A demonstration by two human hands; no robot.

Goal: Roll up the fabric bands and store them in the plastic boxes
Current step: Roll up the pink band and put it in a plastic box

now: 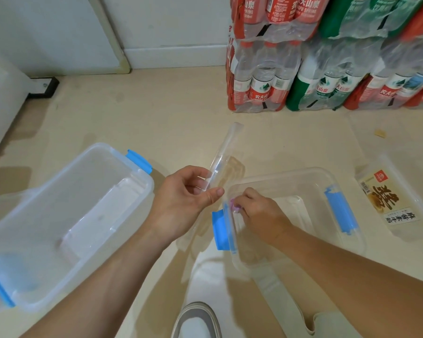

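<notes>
My left hand pinches the lower end of a long clear plastic sleeve that sticks up and away between the two boxes. My right hand reaches into the right clear plastic box, against its left wall. Its fingertips are closed on a small pink-purple roll, mostly hidden by the fingers. The left clear plastic box stands open with nothing visible inside. Both boxes have blue latches. A pale fabric strip lies on the floor at the near side of the right box.
Shrink-wrapped packs of water bottles are stacked at the back right. A clear container with a printed label lies right of the right box. My shoe is at the bottom edge. A white wall and furniture leg sit at the back left.
</notes>
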